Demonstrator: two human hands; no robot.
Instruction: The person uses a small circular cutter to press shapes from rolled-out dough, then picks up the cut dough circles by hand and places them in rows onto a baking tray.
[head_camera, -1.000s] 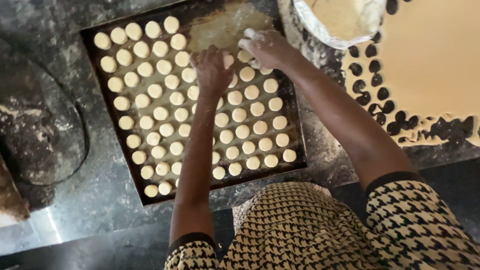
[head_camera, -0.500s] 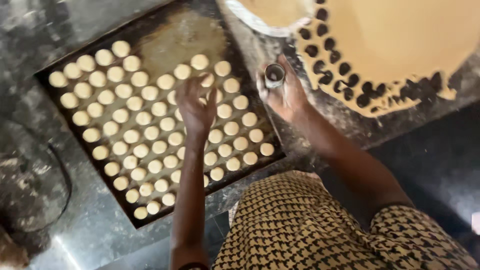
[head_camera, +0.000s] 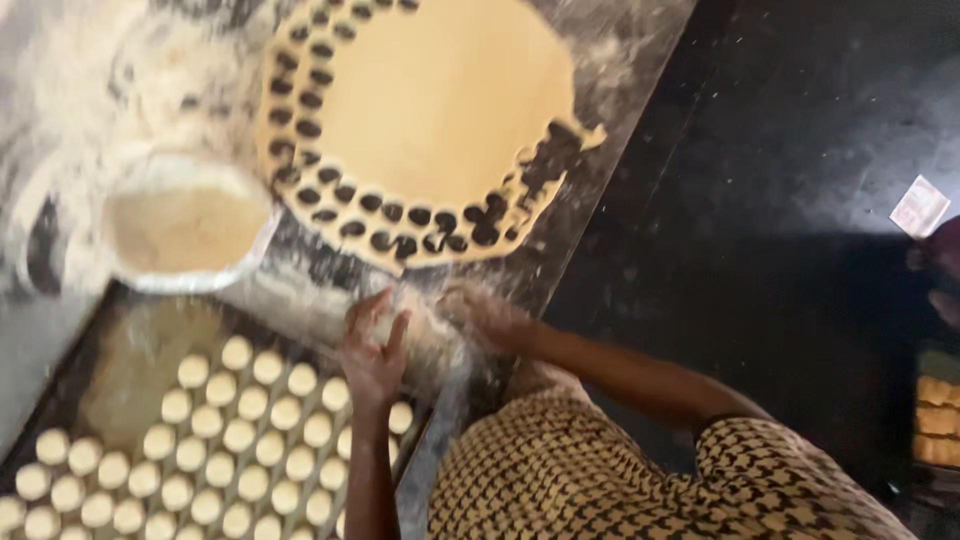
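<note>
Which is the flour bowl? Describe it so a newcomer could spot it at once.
Start at the big rolled dough sheet with round holes cut along its edge. Just left of its lower edge, above the dark baking tray of small dough rounds, sits the flour bowl. It is the only container here: pale-rimmed, filled with beige flour.

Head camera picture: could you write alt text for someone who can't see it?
Seen from above, a person's left hand and blurred right hand meet at the edge of a floured counter, just below a rolled dough sheet ringed with small round cut-outs. To the left sit a bowl of flour and a dark baking tray filled with rows of pale dough rounds.
</note>
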